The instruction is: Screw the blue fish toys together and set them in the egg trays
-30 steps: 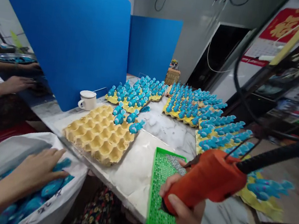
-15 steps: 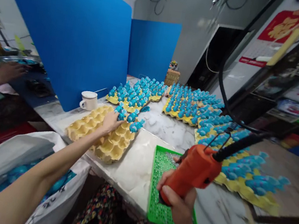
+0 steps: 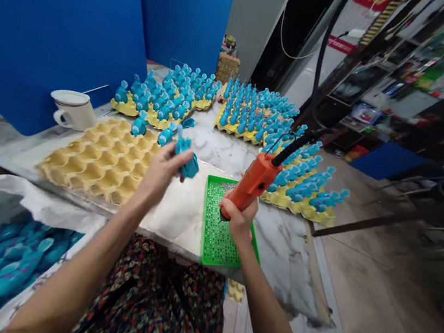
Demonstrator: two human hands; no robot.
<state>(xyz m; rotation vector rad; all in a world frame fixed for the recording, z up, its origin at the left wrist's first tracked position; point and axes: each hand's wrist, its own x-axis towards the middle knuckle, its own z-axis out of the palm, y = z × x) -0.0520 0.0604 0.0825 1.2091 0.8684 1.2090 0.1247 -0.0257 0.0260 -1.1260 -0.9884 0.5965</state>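
Left hand (image 3: 165, 168), one: we recorded the thumb and fingers closed on a single blue figure (image 3: 186, 156), which was held tilted over the white worktop covering (image 3: 183, 208), between the pulp tray and the green basket.

Right hand (image 3: 242, 219), one: we found its fingers wrapped around the lower end of an orange tool (image 3: 254, 177), which slanted up to a black cable (image 3: 319, 64). The tool stood over a green perforated basket (image 3: 217, 246) with small silvery pieces near its far end; whether its tip touched anything, we could not tell.

Pulp tray (image 3: 94, 159), one, yellowish: we listed it at the left, with two blue figures (image 3: 139, 124) by its far edge.

Mug (image 3: 76, 113), one, white, dark-rimmed: just beside that tray.

White sack (image 3: 84, 219), one: at lower left, holding many loose blue figures (image 3: 9, 269).

Filled trays (image 3: 239, 132), several, yellow: we saw rows of blue figures in them, at the rear and along the right.
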